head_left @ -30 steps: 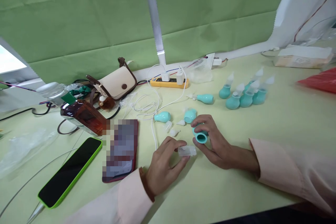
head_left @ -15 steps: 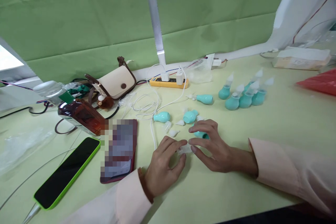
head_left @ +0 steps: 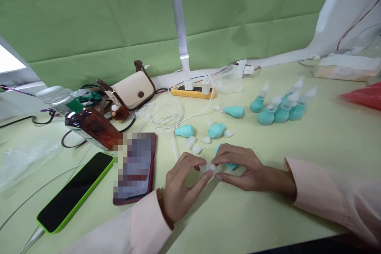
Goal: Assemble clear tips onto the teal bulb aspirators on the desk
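"Clear plastic piece [head_left: 209, 167]: where is it?"

"Toward the near side of the table [head_left: 226, 222], just left of a teal bulb [head_left: 232, 165] that the right hand [head_left: 247, 168] partly hides. The left hand [head_left: 181, 190] pinches it between thumb and fingers."

"And the right?"

"Fingers bent, tips at the piece's right end; whether they grip it, I cannot tell."

"Which step, then?"

"Working this small part with both hands, I'd judge; whether turning or pulling, I can't say. The next move seems to call for a light, steady pinch and well-aligned fingertips."

"Any writing?"

"None I can read. The bottle [head_left: 92, 127] at left has a green patch [head_left: 74, 105] without legible words. Marks on the box [head_left: 347, 67] at far right are too blurred, and the red-cased phone [head_left: 136, 166] has its screen pixelated."
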The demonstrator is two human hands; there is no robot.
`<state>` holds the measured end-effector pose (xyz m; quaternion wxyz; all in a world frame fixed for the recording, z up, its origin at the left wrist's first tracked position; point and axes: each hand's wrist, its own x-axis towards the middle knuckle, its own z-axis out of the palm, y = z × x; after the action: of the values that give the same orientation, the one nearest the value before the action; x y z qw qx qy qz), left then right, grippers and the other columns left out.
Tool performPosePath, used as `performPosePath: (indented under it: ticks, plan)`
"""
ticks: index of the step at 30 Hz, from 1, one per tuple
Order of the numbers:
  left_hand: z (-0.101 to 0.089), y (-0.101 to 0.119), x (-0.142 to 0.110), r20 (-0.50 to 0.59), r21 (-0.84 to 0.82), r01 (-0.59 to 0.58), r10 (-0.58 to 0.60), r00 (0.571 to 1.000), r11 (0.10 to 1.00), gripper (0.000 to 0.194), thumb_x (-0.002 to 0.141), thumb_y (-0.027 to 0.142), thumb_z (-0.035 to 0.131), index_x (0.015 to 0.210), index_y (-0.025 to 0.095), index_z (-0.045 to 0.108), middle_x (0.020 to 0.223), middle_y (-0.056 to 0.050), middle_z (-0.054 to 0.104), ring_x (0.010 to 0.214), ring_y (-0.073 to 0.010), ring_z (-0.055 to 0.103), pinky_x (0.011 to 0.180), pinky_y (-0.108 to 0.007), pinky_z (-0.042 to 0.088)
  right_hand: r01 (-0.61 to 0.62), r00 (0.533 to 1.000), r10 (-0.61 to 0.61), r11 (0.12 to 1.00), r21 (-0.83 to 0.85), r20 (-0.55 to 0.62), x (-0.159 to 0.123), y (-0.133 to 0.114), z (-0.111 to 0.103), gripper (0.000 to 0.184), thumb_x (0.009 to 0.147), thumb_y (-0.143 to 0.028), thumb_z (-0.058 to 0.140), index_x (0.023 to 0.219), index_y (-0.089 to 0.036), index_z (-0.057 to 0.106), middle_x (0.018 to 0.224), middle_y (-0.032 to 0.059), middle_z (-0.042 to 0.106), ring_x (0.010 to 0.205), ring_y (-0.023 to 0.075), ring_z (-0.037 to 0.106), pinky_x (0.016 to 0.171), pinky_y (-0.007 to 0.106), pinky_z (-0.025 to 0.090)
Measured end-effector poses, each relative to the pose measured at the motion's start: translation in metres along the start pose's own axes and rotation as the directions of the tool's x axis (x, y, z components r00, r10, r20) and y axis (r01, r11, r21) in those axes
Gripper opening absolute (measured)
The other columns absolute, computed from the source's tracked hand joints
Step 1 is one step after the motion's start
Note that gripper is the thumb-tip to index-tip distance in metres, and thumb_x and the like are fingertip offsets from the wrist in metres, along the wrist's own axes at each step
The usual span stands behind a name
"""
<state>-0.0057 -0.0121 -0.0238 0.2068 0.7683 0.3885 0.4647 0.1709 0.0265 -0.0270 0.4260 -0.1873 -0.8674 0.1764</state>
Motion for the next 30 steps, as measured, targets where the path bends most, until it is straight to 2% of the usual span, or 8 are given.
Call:
performPosePath:
  ticks: [4, 8, 12, 16, 20, 24, 30]
  plan:
    - [-0.0001, 0.0019, 0.0020, 0.005, -0.032, -0.121, 0.122, 0.993, 0.992, 0.018, 0.070, 0.004, 0.057, 0.085, 0.014, 0.056, 0.075, -0.006, 0.059, 0.073, -0.0156, 0.051, 0.064, -0.030, 0.044, 0.014, 0.999, -0.011, 0.997, 0.070, -0.049, -0.0008, 0.0023, 0.0014, 0.014, 0.070, -0.019, 0.059, 0.083, -0.016, 0.056, 0.069, 0.0030, 0.057, 0.065, 0.0102, 0.053, 0.057, 0.022, 0.045]
    - [-0.0018, 0.0021, 0.0030, 0.008, -0.072, -0.137, 0.137, 0.990, 0.988, 0.017, 0.071, 0.002, 0.056, 0.085, 0.011, 0.059, 0.078, -0.008, 0.059, 0.074, -0.0156, 0.052, 0.062, -0.029, 0.046, 0.046, 0.995, -0.033, 0.989, 0.141, -0.094, -0.0016, 0.0070, 0.0042, 0.013, 0.068, -0.012, 0.061, 0.080, -0.016, 0.059, 0.066, 0.0026, 0.058, 0.063, 0.0098, 0.053, 0.056, 0.022, 0.045]
    - [-0.0032, 0.0025, 0.0042, 0.000, -0.090, -0.137, 0.138, 0.990, 0.986, 0.015, 0.071, 0.002, 0.056, 0.083, 0.010, 0.060, 0.077, -0.009, 0.060, 0.073, -0.0155, 0.052, 0.061, -0.029, 0.046, 0.072, 0.995, -0.058, 0.982, 0.177, -0.081, 0.0005, 0.0085, 0.0039, 0.011, 0.069, -0.010, 0.060, 0.078, -0.016, 0.060, 0.065, 0.0032, 0.059, 0.063, 0.0101, 0.053, 0.056, 0.024, 0.046]
    - [-0.0023, 0.0031, 0.0045, -0.028, -0.085, -0.111, 0.109, 0.994, 0.990, 0.015, 0.070, 0.004, 0.057, 0.083, 0.011, 0.060, 0.072, -0.007, 0.060, 0.069, -0.0153, 0.053, 0.058, -0.028, 0.047, 0.090, 0.993, -0.077, 0.986, 0.141, -0.095, 0.0036, 0.0042, 0.0029, 0.010, 0.071, -0.010, 0.058, 0.078, -0.016, 0.060, 0.064, 0.0029, 0.061, 0.062, 0.0108, 0.053, 0.056, 0.025, 0.047]
    - [-0.0009, 0.0026, 0.0038, -0.089, -0.051, -0.087, 0.083, 0.993, 0.995, 0.012, 0.068, 0.005, 0.060, 0.079, 0.011, 0.061, 0.067, -0.006, 0.060, 0.063, -0.0144, 0.053, 0.055, -0.027, 0.046, 0.094, 0.987, -0.090, 0.995, 0.020, -0.131, 0.0034, -0.0002, 0.0048, 0.009, 0.072, -0.009, 0.055, 0.078, -0.016, 0.058, 0.062, 0.0026, 0.060, 0.059, 0.0110, 0.053, 0.055, 0.027, 0.046]
    - [-0.0007, 0.0017, 0.0026, -0.123, -0.017, -0.067, 0.065, 0.990, 0.998, 0.010, 0.067, 0.006, 0.061, 0.075, 0.011, 0.062, 0.064, -0.005, 0.059, 0.061, -0.0139, 0.053, 0.053, -0.027, 0.046, 0.062, 0.994, -0.061, 0.998, 0.009, -0.087, 0.0011, -0.0003, 0.0067, 0.009, 0.074, -0.009, 0.053, 0.078, -0.015, 0.058, 0.062, 0.0027, 0.058, 0.060, 0.0111, 0.050, 0.057, 0.027, 0.046]
    - [-0.0028, 0.0028, 0.0026, -0.096, -0.017, -0.102, 0.100, 0.990, 0.995, 0.010, 0.066, 0.005, 0.062, 0.073, 0.012, 0.062, 0.061, -0.004, 0.059, 0.057, -0.0123, 0.051, 0.049, -0.025, 0.044, 0.022, 1.000, -0.022, 0.996, 0.084, -0.005, 0.0016, -0.0011, 0.0025, 0.005, 0.073, -0.010, 0.053, 0.074, -0.014, 0.057, 0.059, 0.0021, 0.054, 0.060, 0.0103, 0.046, 0.055, 0.024, 0.042]
